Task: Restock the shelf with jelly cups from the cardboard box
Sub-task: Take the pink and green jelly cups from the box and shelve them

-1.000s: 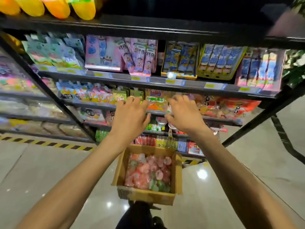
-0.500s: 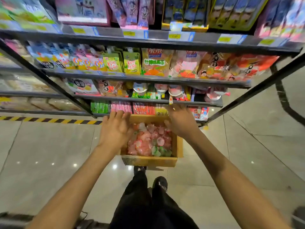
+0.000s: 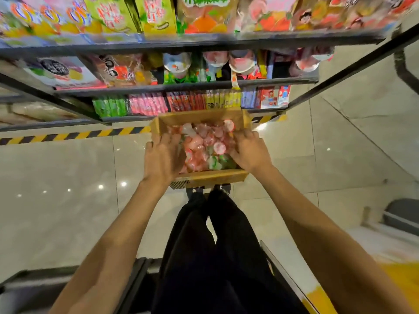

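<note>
Print on the snack bags (image 3: 156, 17) above is blurred, and no brand can be read. The cardboard box (image 3: 210, 176) is seen at the foot of the shelf (image 3: 186, 88), its far edge near the striped tape (image 3: 68, 135). Jelly cups (image 3: 204, 143) are heaped inside it. The left hand (image 3: 163, 155) is laid over them with fingers nearly straight. The right hand (image 3: 249, 150) is bent down among them, and whether a cup is gripped cannot be told. Tiled floor (image 3: 68, 177) is spread to either side.

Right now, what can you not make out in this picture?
Head view: whether the left hand or right hand grips any jelly cups; their own backs hide the fingertips.
Head view: top snack bags, cut off by the upper edge, print blurred.
</note>
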